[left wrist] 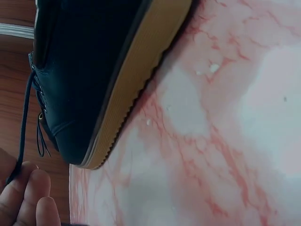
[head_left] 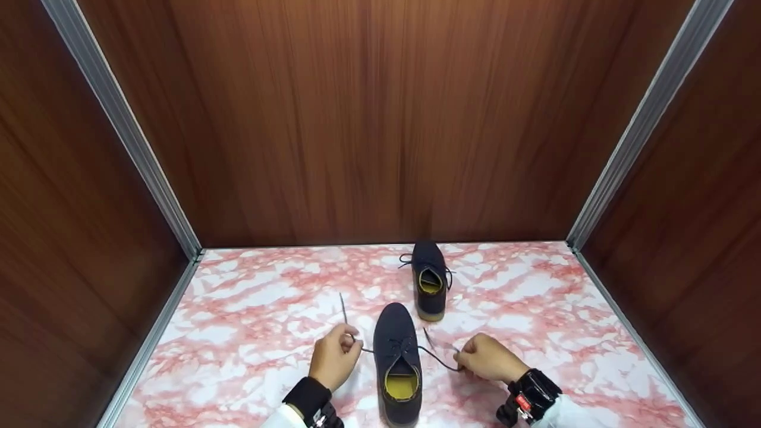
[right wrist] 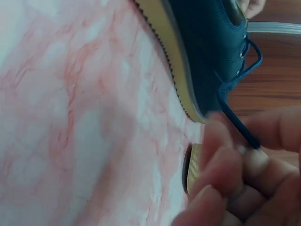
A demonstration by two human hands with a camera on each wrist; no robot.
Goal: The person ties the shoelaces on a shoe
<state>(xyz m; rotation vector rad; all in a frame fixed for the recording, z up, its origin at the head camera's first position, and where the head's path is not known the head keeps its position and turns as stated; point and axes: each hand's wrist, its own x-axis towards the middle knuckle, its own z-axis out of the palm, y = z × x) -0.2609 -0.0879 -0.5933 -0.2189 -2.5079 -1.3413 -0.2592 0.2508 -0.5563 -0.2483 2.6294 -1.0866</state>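
Near shoe (head_left: 395, 324), dark, tan-soled, yellow inside, upright on pink-and-white worktop (head_left: 255, 297), between hands, toe pointing away from person; left lace (head_left: 368, 351) drawn out sideways, pinched in left hand (head_left: 334, 358), free end sticking up beyond it; right lace (head_left: 439, 359) sagging slightly toward other side, pinched in right hand (head_left: 490, 358); far shoe (head_left: 428, 254) beyond, slightly to right, toe toward wooden back panel (head_left: 368, 119), own laces hanging out at both sides; black straps (head_left: 308, 397) round both wrists.
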